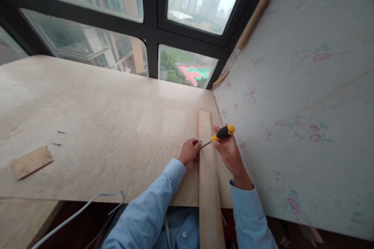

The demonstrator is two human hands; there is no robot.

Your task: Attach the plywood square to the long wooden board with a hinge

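A long wooden board lies on the stone sill and juts out past its front edge toward my body. My right hand holds a screwdriver with a yellow and black handle. Its thin shaft slants down to the left, and the tip is at the board's left side, close to my left fingertips. My left hand is closed against the board's left edge, thumb and fingers pinched together. A tiny shiny bit shows at the fingertips, too small to name for certain.
On the left of the sill lie a small wooden piece and two thin dark screws or nails. A white cable loops over the front edge. A floral-papered wall stands close on the right; dark-framed windows rise behind.
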